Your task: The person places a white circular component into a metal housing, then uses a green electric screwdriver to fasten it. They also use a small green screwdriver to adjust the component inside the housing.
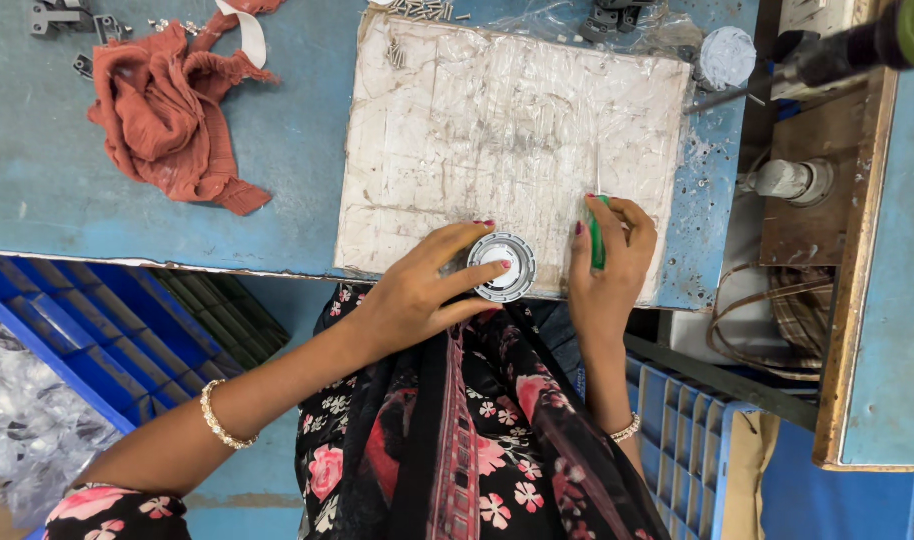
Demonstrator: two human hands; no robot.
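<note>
My left hand (422, 290) grips a small round metal and white part (503, 266) at the near edge of a worn white board (507, 130) wrapped in clear film. Fingers rest on the part's top and side. My right hand (607, 265) holds a green-handled screwdriver (598, 232) upright, its thin shaft pointing away from me over the board, just right of the round part.
A rust-red cloth (167, 110) lies on the blue table (277, 150) at left. Small screws (422, 10) and dark metal pieces (609, 15) lie at the far edge. A powered tool (827, 55) and a grey cylinder (792, 180) are at right. Blue crates (87, 320) stand below.
</note>
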